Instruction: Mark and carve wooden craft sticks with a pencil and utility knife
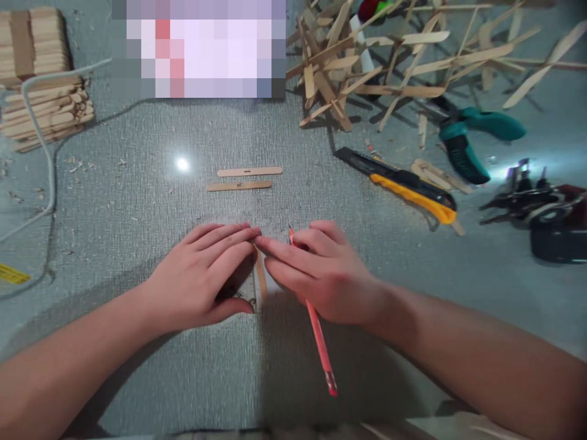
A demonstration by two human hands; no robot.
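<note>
My left hand (202, 272) lies palm down with its fingers stretched over a clear ruler (252, 292), its thumb at the ruler's near end. A wooden craft stick (261, 275) lies along the ruler's right side, its far end hidden under fingertips. In my right hand (325, 269) is a red pencil (318, 333), point away from me and eraser toward me. The right hand's extended fingers meet the left fingertips at the stick's far end. Just beyond, two craft sticks lie side by side, a lighter one (263, 172) and a darker one (257, 186), each with a small mark midway.
A yellow utility knife (408, 195) and teal-handled pliers (468, 134) lie at right, near a dark clamp-like tool (545, 208). Joined craft sticks (339, 79) spread at the back right. Bundled sticks (41, 49) and a white cable (48, 146) are at left. A blurred-out area covers the back.
</note>
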